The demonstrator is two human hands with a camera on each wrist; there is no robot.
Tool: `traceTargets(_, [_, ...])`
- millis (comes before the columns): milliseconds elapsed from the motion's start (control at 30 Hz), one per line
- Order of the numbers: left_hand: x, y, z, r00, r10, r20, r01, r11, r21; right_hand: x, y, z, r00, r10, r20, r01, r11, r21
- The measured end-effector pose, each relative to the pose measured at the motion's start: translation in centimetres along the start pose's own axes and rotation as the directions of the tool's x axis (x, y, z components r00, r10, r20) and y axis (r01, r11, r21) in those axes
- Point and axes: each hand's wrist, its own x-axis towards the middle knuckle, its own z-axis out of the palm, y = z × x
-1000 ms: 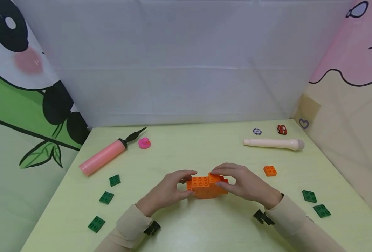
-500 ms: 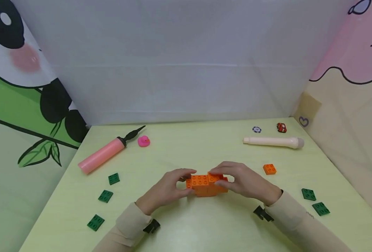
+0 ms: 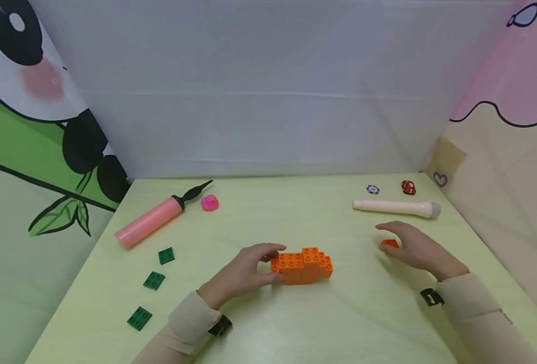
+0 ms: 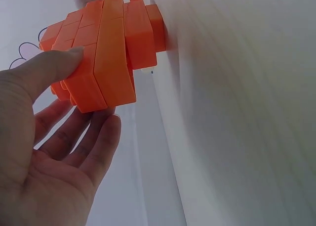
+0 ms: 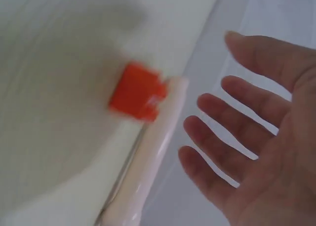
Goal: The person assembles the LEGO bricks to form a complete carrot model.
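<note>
My left hand (image 3: 243,275) grips the left end of a stepped block of joined orange toy bricks (image 3: 298,270) at the middle of the table. In the left wrist view the thumb presses one side of the orange bricks (image 4: 96,63) and the fingers lie along the other. To the right, my right hand (image 3: 416,247) hovers over a single orange brick (image 3: 390,243), partly hiding it in the head view. Its fingers are spread and hold nothing; the right wrist view shows the loose brick (image 5: 137,92) apart from them.
Green bricks (image 3: 153,280) lie in a row at the left. A pink pump (image 3: 150,221) and pink rubber duck (image 3: 210,202) sit behind them. At the back right are a white microphone-shaped stick (image 3: 393,207), a blue-and-white chip (image 3: 372,189) and a red toy car (image 3: 408,187).
My right hand has let go of the top of the orange brick block and moved right, over the loose orange brick. My left hand keeps its grip in place.
</note>
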Motion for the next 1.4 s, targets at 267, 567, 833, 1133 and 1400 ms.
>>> traceTargets(267, [-0.1, 0.0, 0.1, 0.999, 0.027, -0.019, -0.026, 0.999, 0.023, -0.1, 2.7, 0.6, 0.994, 0.058, 0.089, -0.055, 0.998, -0.034])
traceTargets(567, [-0.1, 0.0, -0.1, 1.0, 0.022, -0.013, -0.021, 0.999, 0.036, 1.5, -4.7, 0.2, 0.972, -0.177, -0.154, 0.189, 0.98, 0.065])
traceTargets(833, [0.0, -0.1, 0.0, 1.0, -0.006, -0.001, 0.006, 0.999, 0.032, 2.9, -14.0, 1.5, 0.889, -0.439, -0.127, 0.454, 0.881, 0.133])
traceTargets(1133, [0.2, 0.3, -0.1, 1.0, -0.004, 0.005, 0.004, 0.999, 0.043, 3.4, -15.2, 4.2, 0.901, -0.433, -0.021, 0.431, 0.89, 0.149])
traceTargets(1400, [0.1, 0.2, 0.0, 1.0, -0.01, 0.004, 0.009, 0.999, 0.039, 3.4, -15.1, 4.6, 0.905, -0.424, -0.021, 0.421, 0.889, 0.182])
